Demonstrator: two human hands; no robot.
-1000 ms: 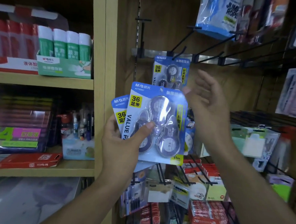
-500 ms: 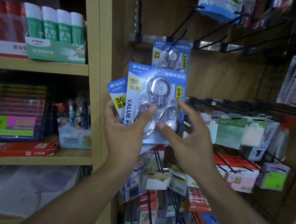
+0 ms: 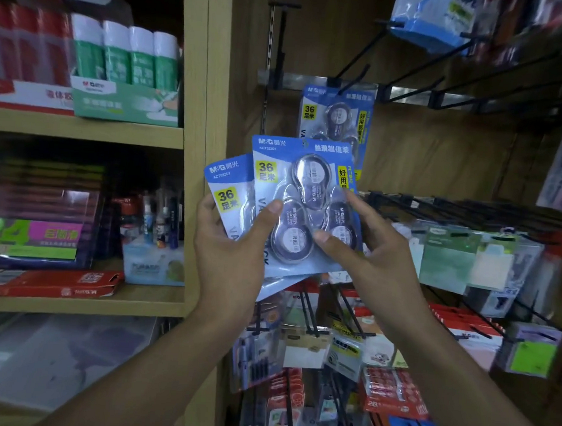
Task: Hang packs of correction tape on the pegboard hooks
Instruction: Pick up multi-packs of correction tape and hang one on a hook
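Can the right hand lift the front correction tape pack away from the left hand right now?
Probably yes. The right hand already pinches the front pack by its right side, and only the left hand's thumb lies across its face.

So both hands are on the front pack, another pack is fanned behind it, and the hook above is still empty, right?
Not quite: the head view shows a hung pack already on the hook. Both the left hand and right hand do grip the front pack, second pack behind.
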